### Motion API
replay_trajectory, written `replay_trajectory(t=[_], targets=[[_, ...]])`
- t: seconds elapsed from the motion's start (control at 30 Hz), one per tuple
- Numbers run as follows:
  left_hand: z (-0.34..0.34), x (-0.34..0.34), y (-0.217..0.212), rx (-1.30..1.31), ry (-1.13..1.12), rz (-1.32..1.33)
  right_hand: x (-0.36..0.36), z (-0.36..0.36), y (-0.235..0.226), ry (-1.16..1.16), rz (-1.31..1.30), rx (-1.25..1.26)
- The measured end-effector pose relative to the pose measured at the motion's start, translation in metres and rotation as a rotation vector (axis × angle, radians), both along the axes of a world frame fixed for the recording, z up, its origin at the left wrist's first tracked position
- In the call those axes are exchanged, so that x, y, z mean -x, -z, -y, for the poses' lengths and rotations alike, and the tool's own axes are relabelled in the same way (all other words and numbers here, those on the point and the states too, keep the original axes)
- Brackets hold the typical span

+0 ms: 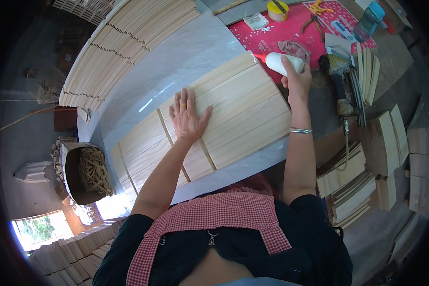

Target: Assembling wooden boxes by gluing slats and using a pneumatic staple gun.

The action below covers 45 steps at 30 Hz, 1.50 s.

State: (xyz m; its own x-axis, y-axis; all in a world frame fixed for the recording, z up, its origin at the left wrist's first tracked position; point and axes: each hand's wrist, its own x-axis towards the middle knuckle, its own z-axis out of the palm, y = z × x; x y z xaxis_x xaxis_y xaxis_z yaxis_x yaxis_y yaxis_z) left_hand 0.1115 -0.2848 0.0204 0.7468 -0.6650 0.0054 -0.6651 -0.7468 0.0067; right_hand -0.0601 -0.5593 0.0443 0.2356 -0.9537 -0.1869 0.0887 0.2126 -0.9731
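My left hand lies flat with spread fingers on a pale wooden panel made of several boards. Darker strips or grooves cross the panel near that hand. At the panel's far right corner, my right hand is wrapped round a white squeeze glue bottle with a red nozzle. The bottle is tipped on its side, its nozzle pointing left over the panel's far edge. Some white stuff shows at the nozzle's tip; whether it touches the wood I cannot tell.
Tall stacks of thin boards stand at the far left. A container of wood scraps is at the left. On the right lie a nail gun with a hose, pliers, a crumpled rag, a water bottle and stacked boards.
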Motion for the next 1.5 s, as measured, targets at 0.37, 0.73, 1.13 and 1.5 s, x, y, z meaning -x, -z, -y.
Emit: replay_trajectory(t=[0.37,0.73,1.13,1.5], targets=[[-0.001,-0.001,0.003,0.007,0.011,0.012,-0.007,0.004,0.006,0.047,-0.139,0.024],[-0.002,-0.002,0.005,0.025,0.024,0.014,0.035,-0.003,-0.006,0.062,-0.265,0.022],[0.0,0.001,-0.002,-0.005,0.007,0.008,0.078,-0.013,-0.019,0.064,-0.288,0.034],[-0.007,0.026,-0.002,0.087,0.334,0.075,0.133,-0.033,-0.025,0.061,-0.31,0.046]])
